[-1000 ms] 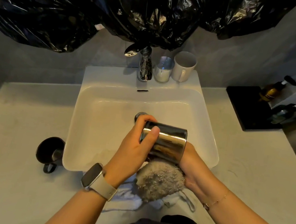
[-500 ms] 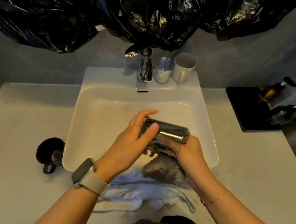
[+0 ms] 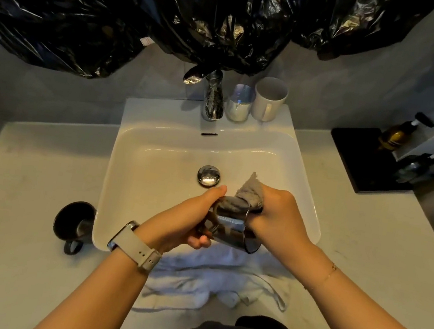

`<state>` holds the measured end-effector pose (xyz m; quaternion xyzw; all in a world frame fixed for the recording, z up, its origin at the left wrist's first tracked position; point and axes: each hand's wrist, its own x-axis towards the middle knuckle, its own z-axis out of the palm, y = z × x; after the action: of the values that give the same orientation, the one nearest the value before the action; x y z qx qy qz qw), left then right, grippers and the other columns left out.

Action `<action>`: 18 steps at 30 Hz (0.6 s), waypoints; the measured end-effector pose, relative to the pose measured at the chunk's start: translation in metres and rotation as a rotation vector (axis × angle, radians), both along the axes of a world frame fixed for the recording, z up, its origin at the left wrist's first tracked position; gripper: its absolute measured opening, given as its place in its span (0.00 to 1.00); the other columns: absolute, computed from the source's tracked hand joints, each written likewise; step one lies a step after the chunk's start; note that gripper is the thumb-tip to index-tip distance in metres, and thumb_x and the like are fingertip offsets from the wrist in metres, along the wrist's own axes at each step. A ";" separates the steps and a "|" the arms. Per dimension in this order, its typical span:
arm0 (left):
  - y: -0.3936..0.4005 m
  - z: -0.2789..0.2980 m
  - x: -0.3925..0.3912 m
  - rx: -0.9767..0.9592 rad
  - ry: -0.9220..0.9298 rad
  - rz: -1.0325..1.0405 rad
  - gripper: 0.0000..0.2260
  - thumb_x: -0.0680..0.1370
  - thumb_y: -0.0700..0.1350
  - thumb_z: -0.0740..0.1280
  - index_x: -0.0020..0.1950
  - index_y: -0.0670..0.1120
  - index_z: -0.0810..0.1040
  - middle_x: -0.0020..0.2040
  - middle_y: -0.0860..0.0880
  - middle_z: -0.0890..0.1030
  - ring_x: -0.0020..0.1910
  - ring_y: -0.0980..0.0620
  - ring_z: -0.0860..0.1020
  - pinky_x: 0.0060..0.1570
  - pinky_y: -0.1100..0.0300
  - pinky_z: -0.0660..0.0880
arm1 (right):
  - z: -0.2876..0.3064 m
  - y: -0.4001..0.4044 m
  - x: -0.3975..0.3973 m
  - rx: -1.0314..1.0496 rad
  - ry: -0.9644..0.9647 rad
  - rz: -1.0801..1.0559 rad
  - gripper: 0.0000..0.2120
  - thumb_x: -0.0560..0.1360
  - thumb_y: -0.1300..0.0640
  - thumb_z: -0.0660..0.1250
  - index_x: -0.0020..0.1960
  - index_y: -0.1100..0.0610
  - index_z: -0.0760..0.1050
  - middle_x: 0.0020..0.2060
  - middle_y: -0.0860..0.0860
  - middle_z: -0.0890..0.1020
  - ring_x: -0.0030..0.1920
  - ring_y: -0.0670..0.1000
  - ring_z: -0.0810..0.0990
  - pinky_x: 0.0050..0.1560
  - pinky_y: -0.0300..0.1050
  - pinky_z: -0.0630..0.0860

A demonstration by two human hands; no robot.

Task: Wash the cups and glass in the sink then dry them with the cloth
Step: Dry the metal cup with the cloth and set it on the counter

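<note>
Head view: above the near edge of the white sink [image 3: 314,193], the left hand [image 3: 189,221] grips a shiny metal cup [image 3: 232,228] that has turned from lying sideways a moment ago to mouth-up. The right hand [image 3: 276,217], fingers curled around the grey cloth [image 3: 249,194], now pushes it into the cup's mouth instead of holding it underneath. Drying has likely moved to the inside, while a glass [image 3: 239,102] and white mug [image 3: 270,99] stand on the sink's back ledge and a black mug [image 3: 74,224] sits left of the sink.

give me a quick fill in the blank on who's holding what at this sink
1. The left hand grips the shiny metal ____.
2. The right hand pushes the grey ____ into the cup's mouth.
3. The white mug stands right of the ____ behind the sink.
4. The ____ mug lies tipped left of the sink.

Missing: cup; cloth; glass; black
</note>
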<state>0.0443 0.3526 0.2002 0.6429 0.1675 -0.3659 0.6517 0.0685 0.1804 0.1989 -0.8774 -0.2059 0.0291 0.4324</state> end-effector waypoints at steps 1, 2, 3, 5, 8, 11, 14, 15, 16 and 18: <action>-0.002 0.001 0.000 0.019 -0.034 0.032 0.24 0.82 0.62 0.53 0.42 0.45 0.75 0.30 0.48 0.72 0.24 0.54 0.65 0.20 0.68 0.58 | -0.004 0.000 0.001 0.055 0.051 -0.046 0.03 0.65 0.52 0.64 0.33 0.49 0.72 0.27 0.43 0.75 0.31 0.43 0.74 0.32 0.34 0.66; -0.004 0.002 -0.001 0.043 -0.071 0.058 0.23 0.83 0.62 0.53 0.43 0.47 0.76 0.28 0.48 0.74 0.24 0.54 0.65 0.20 0.67 0.59 | -0.008 0.002 0.000 0.103 0.110 -0.094 0.07 0.66 0.57 0.67 0.32 0.48 0.73 0.28 0.43 0.76 0.31 0.42 0.75 0.33 0.33 0.67; -0.007 0.003 -0.002 0.070 -0.107 0.085 0.22 0.83 0.61 0.52 0.45 0.47 0.76 0.29 0.48 0.75 0.23 0.54 0.66 0.21 0.67 0.60 | -0.008 0.004 -0.002 0.134 0.182 -0.130 0.12 0.68 0.62 0.69 0.32 0.47 0.75 0.28 0.44 0.78 0.32 0.40 0.77 0.34 0.33 0.69; -0.010 0.000 -0.004 0.124 -0.209 0.149 0.21 0.83 0.59 0.53 0.49 0.45 0.75 0.32 0.45 0.74 0.23 0.52 0.68 0.21 0.64 0.62 | -0.011 0.005 -0.005 0.254 0.438 -0.147 0.12 0.70 0.65 0.72 0.37 0.49 0.82 0.33 0.46 0.84 0.37 0.40 0.82 0.39 0.34 0.76; -0.015 -0.013 -0.013 0.193 -0.511 0.270 0.19 0.82 0.61 0.55 0.51 0.47 0.73 0.35 0.41 0.74 0.28 0.46 0.70 0.25 0.57 0.66 | -0.015 0.007 -0.007 0.573 1.013 -0.174 0.12 0.71 0.63 0.73 0.54 0.61 0.82 0.50 0.61 0.85 0.52 0.59 0.84 0.53 0.52 0.81; -0.013 -0.022 -0.019 0.235 -0.667 0.348 0.17 0.80 0.65 0.57 0.51 0.55 0.76 0.42 0.44 0.81 0.43 0.39 0.78 0.42 0.43 0.76 | -0.018 0.008 -0.009 0.670 1.185 -0.191 0.19 0.66 0.64 0.73 0.56 0.66 0.80 0.53 0.64 0.83 0.54 0.63 0.82 0.59 0.55 0.78; -0.010 -0.026 -0.020 0.260 -0.628 0.377 0.16 0.80 0.64 0.55 0.52 0.55 0.76 0.44 0.50 0.81 0.46 0.44 0.79 0.48 0.48 0.77 | -0.016 0.007 -0.013 0.599 1.034 -0.196 0.10 0.70 0.68 0.71 0.51 0.63 0.82 0.47 0.61 0.85 0.49 0.58 0.84 0.53 0.50 0.80; -0.009 -0.026 -0.019 0.282 -0.603 0.378 0.15 0.82 0.62 0.54 0.52 0.55 0.76 0.42 0.50 0.81 0.42 0.46 0.79 0.43 0.51 0.76 | -0.016 0.007 -0.014 0.544 0.930 -0.189 0.09 0.71 0.68 0.70 0.50 0.61 0.82 0.46 0.59 0.85 0.49 0.57 0.84 0.53 0.48 0.80; -0.010 -0.026 -0.018 0.287 -0.550 0.392 0.15 0.83 0.60 0.54 0.52 0.54 0.76 0.39 0.50 0.80 0.37 0.49 0.78 0.36 0.56 0.75 | -0.016 0.007 -0.016 0.453 0.779 -0.186 0.10 0.72 0.69 0.70 0.48 0.57 0.81 0.44 0.56 0.85 0.48 0.53 0.84 0.52 0.42 0.80; -0.013 -0.025 -0.016 0.208 -0.350 0.415 0.17 0.83 0.58 0.53 0.54 0.49 0.75 0.36 0.46 0.77 0.29 0.51 0.73 0.26 0.63 0.67 | -0.012 0.008 -0.016 0.248 0.431 -0.221 0.15 0.70 0.70 0.70 0.43 0.49 0.77 0.40 0.44 0.82 0.42 0.38 0.80 0.45 0.26 0.73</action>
<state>0.0278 0.3399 0.1748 0.7115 0.2171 -0.0892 0.6623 0.0525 0.1882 0.1866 -0.8085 -0.0142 0.1424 0.5708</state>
